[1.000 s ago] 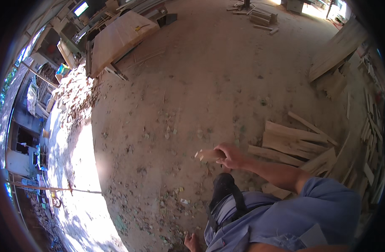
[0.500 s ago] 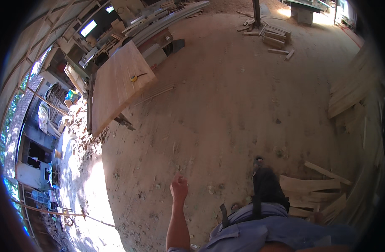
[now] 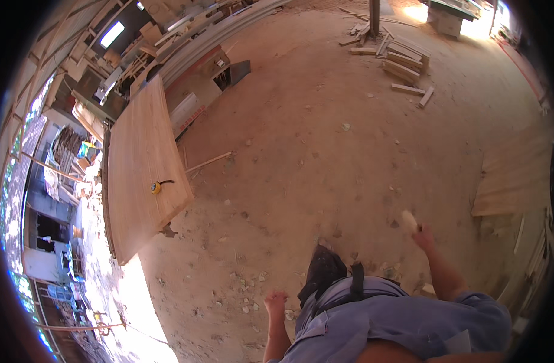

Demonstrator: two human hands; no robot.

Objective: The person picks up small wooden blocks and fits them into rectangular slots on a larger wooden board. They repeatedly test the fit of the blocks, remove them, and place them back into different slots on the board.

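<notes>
My right hand (image 3: pixel 423 236) is closed around a small pale block of wood (image 3: pixel 408 221), which sticks out above my fingers, away from my body. The arm is stretched out to my right over the dirt floor (image 3: pixel 325 139). My left hand (image 3: pixel 275 300) hangs low on the other side, curled into a loose fist with nothing in it. Between the two hands my dark shoe (image 3: pixel 323 271) steps forward.

To the right of the block, a flat board (image 3: pixel 511 178) lies on the ground. Far ahead of that hand, short planks (image 3: pixel 404 63) lie scattered in a loose pile.

Well up and to the left of my left hand stands a large wooden panel (image 3: pixel 141 163), and on it sits a small round yellow tape measure (image 3: pixel 156 187) with a dark strap. A thin stick (image 3: pixel 209 161) lies on the floor just past the panel's edge. I see no packages, labels or signs clearly enough to describe.
</notes>
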